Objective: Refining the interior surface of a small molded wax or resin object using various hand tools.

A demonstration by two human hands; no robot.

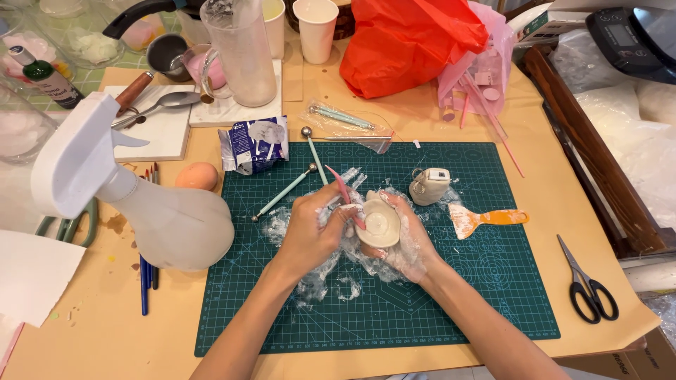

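My right hand [407, 236] cups a small white clay bowl [378, 225] over the middle of the green cutting mat [458, 302]. With my left hand [310, 232] I grip a thin pink sculpting tool [341, 188] whose tip rests at the bowl's rim. Both hands are smeared with white clay. Crumpled clear plastic wrap [320, 281] lies on the mat under my hands.
A white spray bottle [134, 197] stands at the left. Two ball-tipped tools [289, 190], a small clay pot [429, 185] and an orange scraper [486, 218] lie on the mat. Black scissors [588, 285] lie at the right; a clay packet [253, 144], cups and a red bag [408, 42] sit behind.
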